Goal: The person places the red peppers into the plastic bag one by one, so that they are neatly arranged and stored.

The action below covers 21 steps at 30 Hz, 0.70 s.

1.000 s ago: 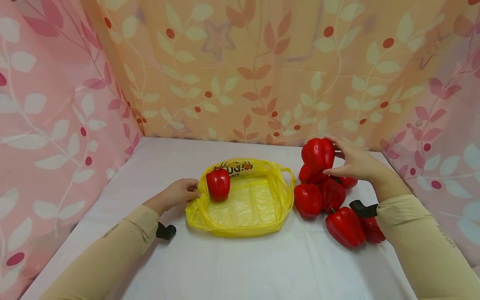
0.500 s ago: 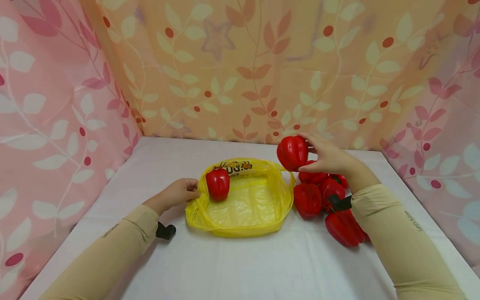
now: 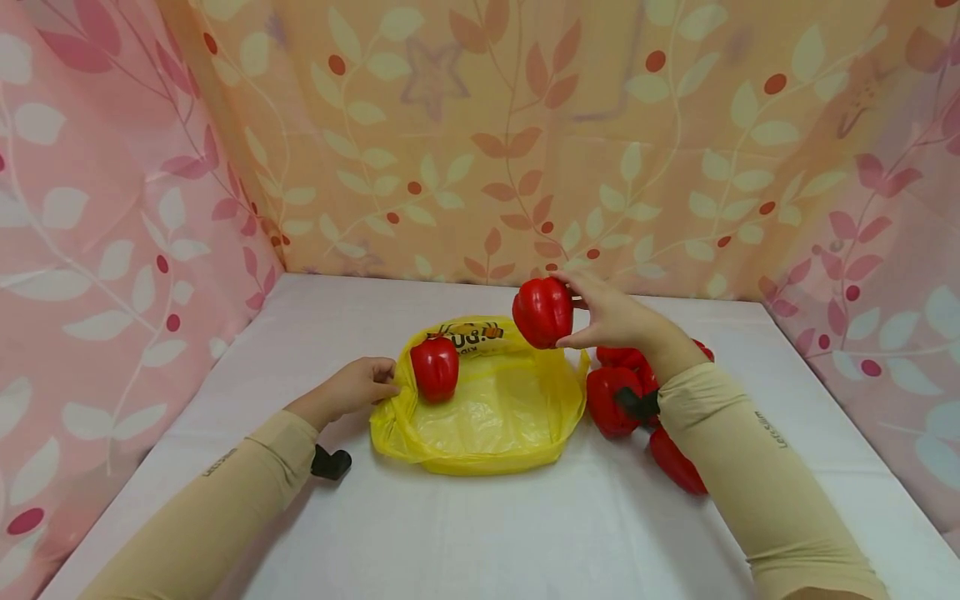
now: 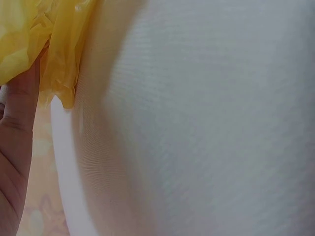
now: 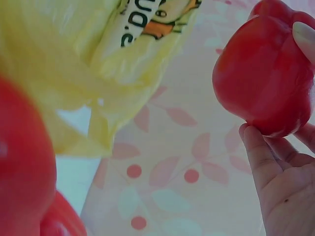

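One pepper (image 3: 543, 312) is held up by the right hand (image 3: 611, 315), clasped between thumb and fingers, near the far right edge of the yellow bag (image 3: 487, 417). The bag's left edge is pinched by the left hand (image 3: 356, 390). Another pepper (image 3: 435, 369) is contained inside; more peppers (image 3: 613, 402) are clustered just beside it on the bench (image 3: 480, 542).

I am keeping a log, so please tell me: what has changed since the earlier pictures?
The right hand moved left with the held pepper, from the pile toward the bag; the head view now shows it against the bag's far rim. The left hand still holds the bag; the other pepper stayed inside.
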### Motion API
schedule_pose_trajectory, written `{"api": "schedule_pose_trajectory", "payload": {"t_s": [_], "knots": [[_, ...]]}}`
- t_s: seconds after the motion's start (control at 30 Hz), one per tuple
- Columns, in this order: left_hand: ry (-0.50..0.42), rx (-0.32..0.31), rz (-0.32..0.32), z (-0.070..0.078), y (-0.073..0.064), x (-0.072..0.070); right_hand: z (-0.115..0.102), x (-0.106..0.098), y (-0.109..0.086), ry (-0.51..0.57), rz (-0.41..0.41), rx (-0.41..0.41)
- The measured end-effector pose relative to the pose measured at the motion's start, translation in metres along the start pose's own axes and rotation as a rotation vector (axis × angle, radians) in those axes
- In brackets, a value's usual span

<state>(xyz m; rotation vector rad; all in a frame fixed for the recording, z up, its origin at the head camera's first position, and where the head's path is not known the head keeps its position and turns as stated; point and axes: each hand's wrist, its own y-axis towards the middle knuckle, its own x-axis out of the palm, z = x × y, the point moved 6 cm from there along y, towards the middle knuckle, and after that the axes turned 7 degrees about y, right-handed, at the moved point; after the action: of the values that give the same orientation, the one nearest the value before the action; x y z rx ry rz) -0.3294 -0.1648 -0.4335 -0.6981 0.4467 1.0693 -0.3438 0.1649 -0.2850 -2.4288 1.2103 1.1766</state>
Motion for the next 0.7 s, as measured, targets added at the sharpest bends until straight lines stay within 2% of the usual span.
{"api": "schedule_pose_trajectory", "payload": {"t_s": [0.17, 0.43, 0.7], "knots": [[-0.008, -0.006, 0.002, 0.0, -0.002, 0.0, 0.001, 0.016, 0.01, 0.031, -0.035, -0.008], [-0.015, 0.0, 0.007, -0.001, -0.001, -0.001, 0.005, 0.037, 0.024, 0.037, -0.062, 0.071], [-0.02, -0.003, 0.001, 0.0, 0.0, 0.0, 0.009, 0.053, 0.036, 0.014, -0.083, 0.069]]}}
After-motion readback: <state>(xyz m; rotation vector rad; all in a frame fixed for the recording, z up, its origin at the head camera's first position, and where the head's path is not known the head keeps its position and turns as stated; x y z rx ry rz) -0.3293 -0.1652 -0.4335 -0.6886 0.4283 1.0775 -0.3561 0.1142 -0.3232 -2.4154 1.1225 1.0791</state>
